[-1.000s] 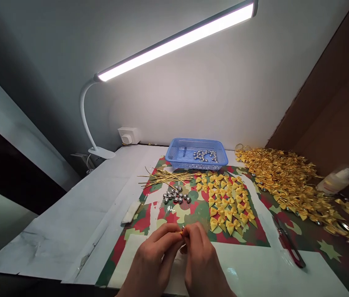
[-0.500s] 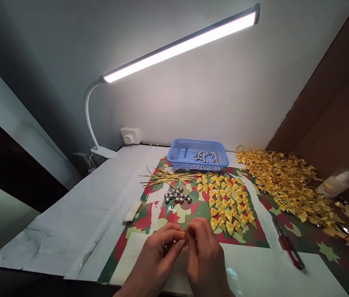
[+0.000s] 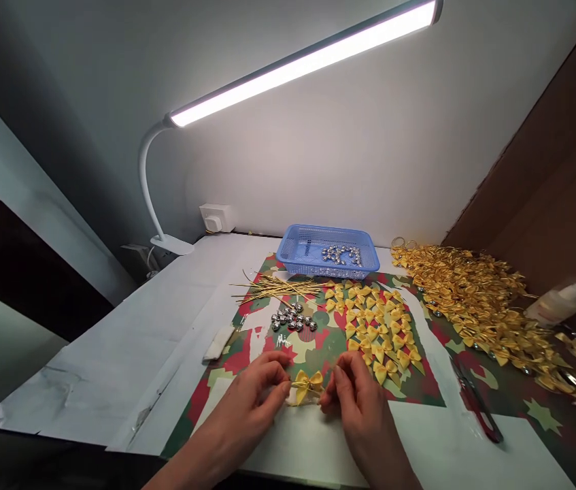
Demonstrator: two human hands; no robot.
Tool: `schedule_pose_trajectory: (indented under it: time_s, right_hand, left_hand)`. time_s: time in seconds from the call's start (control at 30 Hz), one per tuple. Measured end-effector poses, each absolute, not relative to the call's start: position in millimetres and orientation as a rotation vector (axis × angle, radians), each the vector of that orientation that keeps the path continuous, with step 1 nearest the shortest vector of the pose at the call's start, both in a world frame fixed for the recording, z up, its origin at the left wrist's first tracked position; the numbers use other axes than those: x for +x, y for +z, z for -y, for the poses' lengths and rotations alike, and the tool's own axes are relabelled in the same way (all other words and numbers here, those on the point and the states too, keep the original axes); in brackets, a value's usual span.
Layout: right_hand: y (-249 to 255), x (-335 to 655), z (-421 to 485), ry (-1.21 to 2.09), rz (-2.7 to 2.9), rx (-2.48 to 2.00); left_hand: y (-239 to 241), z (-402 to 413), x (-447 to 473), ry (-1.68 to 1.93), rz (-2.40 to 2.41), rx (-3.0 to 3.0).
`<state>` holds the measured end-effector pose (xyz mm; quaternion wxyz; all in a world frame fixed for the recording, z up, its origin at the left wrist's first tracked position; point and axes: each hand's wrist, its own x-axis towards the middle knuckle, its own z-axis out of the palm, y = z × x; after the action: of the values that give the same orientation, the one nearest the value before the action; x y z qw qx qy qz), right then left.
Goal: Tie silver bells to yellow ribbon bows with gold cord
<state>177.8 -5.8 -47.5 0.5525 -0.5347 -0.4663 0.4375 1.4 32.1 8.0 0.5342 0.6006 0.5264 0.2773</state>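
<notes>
L hand (image 3: 260,395) & R hand (image 3: 358,398), fingertips pinched, hold 1 yellow bow (image 3: 308,382) btwn.

Lamp (image 3: 305,64) glaring white; lower left dark; bottle (image 3: 557,306) blurred.

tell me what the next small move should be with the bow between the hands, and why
Perhaps bring the left hand and right hand inward to steady the yellow bow: it sits in the gap between them, its front uncovered, and whether either grip holds it is unclear.
</notes>
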Motion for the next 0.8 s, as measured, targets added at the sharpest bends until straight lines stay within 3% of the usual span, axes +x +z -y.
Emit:
schedule_pose_trajectory:
  time_s: [0.57, 0.8]
  right_hand:
    - [-50, 170, 3, 0.82, 1.344, -1.357]
    - [-53, 171, 7, 0.761, 1.396, -1.37]
  left_hand:
    - [34, -7, 6, 1.042, -1.121, 0.167]
    - [22, -24, -6, 1.035, -1.187, 0.302]
